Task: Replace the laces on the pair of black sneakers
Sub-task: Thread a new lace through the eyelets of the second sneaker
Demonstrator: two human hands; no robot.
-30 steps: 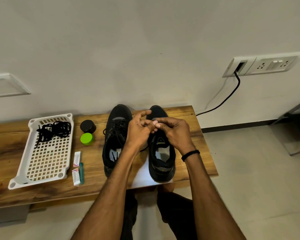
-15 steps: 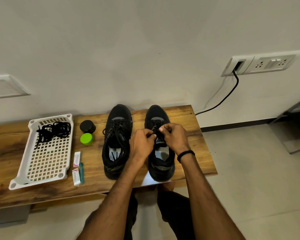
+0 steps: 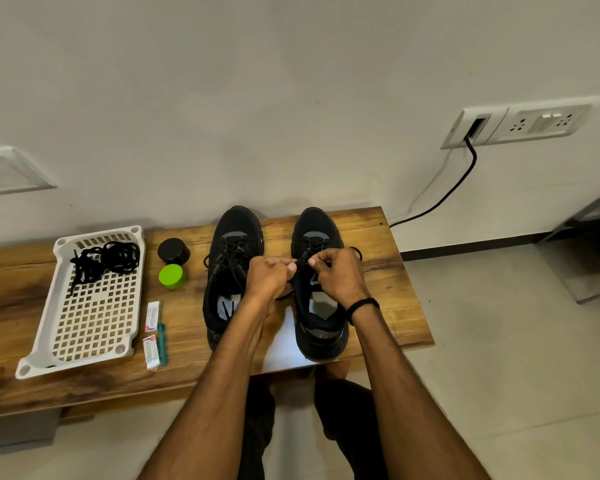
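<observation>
Wooden bench (image 3: 388, 271) spans the lower middle of the frame, bearing two black sneakers (image 3: 234, 271) side by side. Both forearms reach up from the bottom edge. Left hand (image 3: 269, 277) and right hand (image 3: 340, 271) meet over the right-hand sneaker (image 3: 321, 327), each pinching its lace (image 3: 302, 263) between fingertips, knuckles up.

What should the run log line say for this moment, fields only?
stage: lacing right sneaker | left hand: pinching lace | right hand: pinching lace | left sneaker: laced, untouched | basket: loose laces
</observation>
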